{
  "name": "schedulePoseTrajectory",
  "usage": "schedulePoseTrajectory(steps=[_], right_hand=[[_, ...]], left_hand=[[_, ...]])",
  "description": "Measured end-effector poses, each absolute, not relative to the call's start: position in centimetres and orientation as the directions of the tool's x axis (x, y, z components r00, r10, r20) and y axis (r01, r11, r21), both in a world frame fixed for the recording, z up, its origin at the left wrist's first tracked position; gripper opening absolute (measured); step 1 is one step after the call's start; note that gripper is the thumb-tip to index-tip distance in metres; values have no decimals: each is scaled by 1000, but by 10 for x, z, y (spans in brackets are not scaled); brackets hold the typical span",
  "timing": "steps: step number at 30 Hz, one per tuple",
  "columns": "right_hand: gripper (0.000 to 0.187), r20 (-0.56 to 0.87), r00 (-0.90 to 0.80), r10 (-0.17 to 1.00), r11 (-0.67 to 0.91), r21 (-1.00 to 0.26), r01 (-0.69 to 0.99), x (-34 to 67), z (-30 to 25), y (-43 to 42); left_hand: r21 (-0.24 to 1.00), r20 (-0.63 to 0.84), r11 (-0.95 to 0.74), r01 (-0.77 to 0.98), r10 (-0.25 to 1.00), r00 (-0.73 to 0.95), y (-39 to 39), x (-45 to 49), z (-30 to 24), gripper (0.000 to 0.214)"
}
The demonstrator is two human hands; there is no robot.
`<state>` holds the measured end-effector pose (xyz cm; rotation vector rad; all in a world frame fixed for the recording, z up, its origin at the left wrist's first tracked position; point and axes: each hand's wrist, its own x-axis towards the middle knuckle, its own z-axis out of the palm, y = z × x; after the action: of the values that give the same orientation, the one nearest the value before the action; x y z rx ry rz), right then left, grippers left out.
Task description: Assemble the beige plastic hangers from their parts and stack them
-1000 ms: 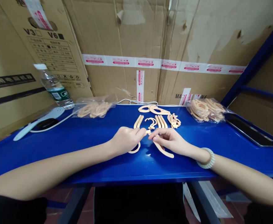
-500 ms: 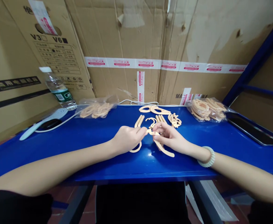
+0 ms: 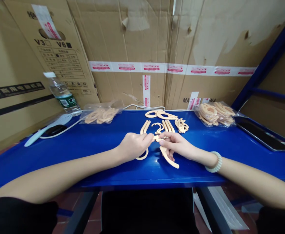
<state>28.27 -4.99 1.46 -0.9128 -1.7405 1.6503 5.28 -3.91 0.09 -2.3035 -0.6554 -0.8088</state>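
Observation:
My left hand [image 3: 138, 144] pinches a beige plastic hanger hook [image 3: 143, 155], its curve showing below the fingers. My right hand [image 3: 178, 144] is closed on a curved beige hanger arm [image 3: 169, 159] that slants down toward me. The two parts meet between my fingertips; how they fit together is partly hidden. Just beyond my hands lie two slim hanger arms [image 3: 145, 126], loose hooks [image 3: 159, 127], a row of several arms [image 3: 168, 126] and a small pile of hooks [image 3: 181, 125]. Behind them rest folded hangers [image 3: 162, 114].
Clear bags of beige hangers stand at left [image 3: 102, 113] and right [image 3: 215, 113]. A water bottle [image 3: 66, 99], a pale blue fly swatter [image 3: 47, 128] and a dark mouse [image 3: 56, 130] are at left. A dark tablet [image 3: 264, 135] lies right. Cardboard [image 3: 132, 39] walls the back.
My right thumb has come down over the joint, and the hanger arm has turned to point more steeply toward me. My left hand has stayed nearly in place.

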Motion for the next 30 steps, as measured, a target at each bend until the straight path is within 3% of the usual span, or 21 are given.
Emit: schedulePoseTrajectory(steps=[30], right_hand=[[45, -98, -624, 776, -3, -988, 152, 286, 16, -49]], left_hand=[[-354, 690, -688, 634, 266, 674, -45, 53, 1, 28]])
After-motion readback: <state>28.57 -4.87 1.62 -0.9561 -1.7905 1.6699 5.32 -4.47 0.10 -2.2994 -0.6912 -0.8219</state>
